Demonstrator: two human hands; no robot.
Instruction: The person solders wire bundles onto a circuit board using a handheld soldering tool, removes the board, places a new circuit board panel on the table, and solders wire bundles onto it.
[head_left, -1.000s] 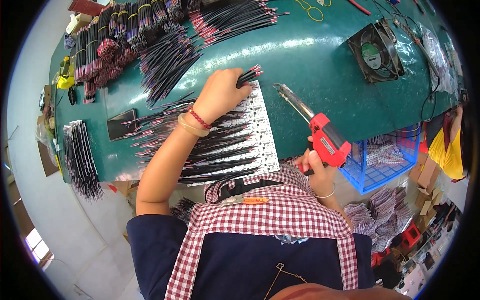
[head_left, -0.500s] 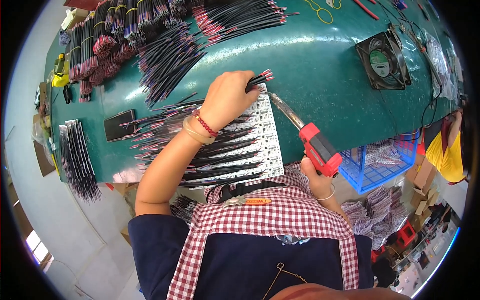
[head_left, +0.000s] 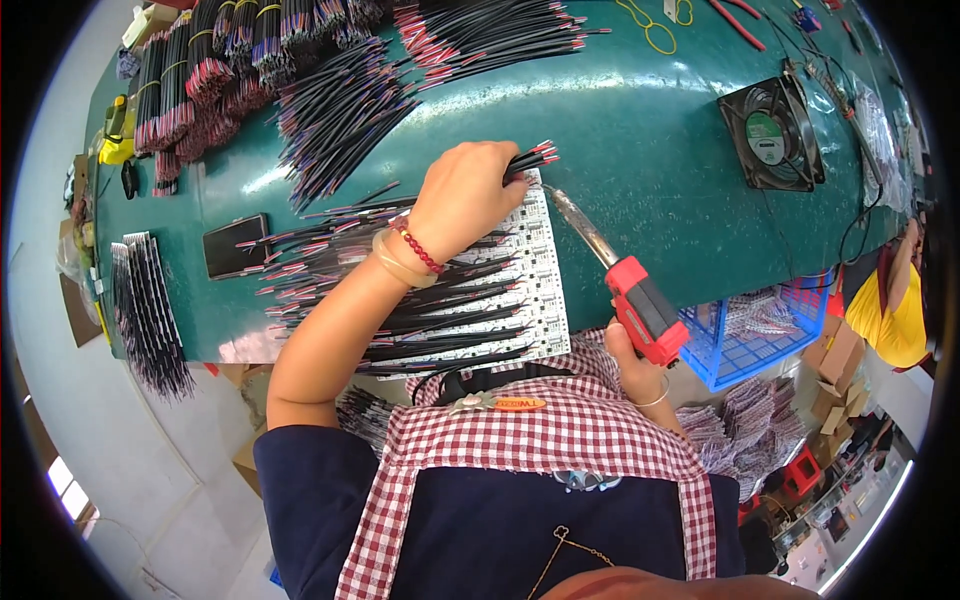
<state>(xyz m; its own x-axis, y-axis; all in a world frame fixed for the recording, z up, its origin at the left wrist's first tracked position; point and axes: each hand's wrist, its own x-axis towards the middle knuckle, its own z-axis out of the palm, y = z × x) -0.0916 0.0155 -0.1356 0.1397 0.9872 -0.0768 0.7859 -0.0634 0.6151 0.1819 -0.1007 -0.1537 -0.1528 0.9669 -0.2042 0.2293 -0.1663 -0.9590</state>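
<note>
My left hand (head_left: 468, 200) is closed around a small bunch of black cables (head_left: 536, 156), whose red and white wire ends stick out past the fingers. It rests over the top corner of a white circuit board panel (head_left: 545, 290). My right hand (head_left: 634, 368) grips a red and black soldering iron (head_left: 645, 308) from below. The iron's metal tip points up and left, at the panel's top right corner close to the left fingertips. Whether the tip touches a wire is too small to tell. Rows of black cables (head_left: 450, 312) lie across the panel, their free ends pointing left.
Loose cable piles (head_left: 345, 115) and tied bundles (head_left: 165, 85) lie at the back left. A dark phone-like slab (head_left: 236, 246) and cabled strips (head_left: 150, 310) are at left. A black fan (head_left: 770, 135) stands at right, above a blue crate (head_left: 765, 335) beside the table.
The whole view has shifted slightly. My hands, the cable bunch and the soldering iron keep nearly the same places relative to the panel.
</note>
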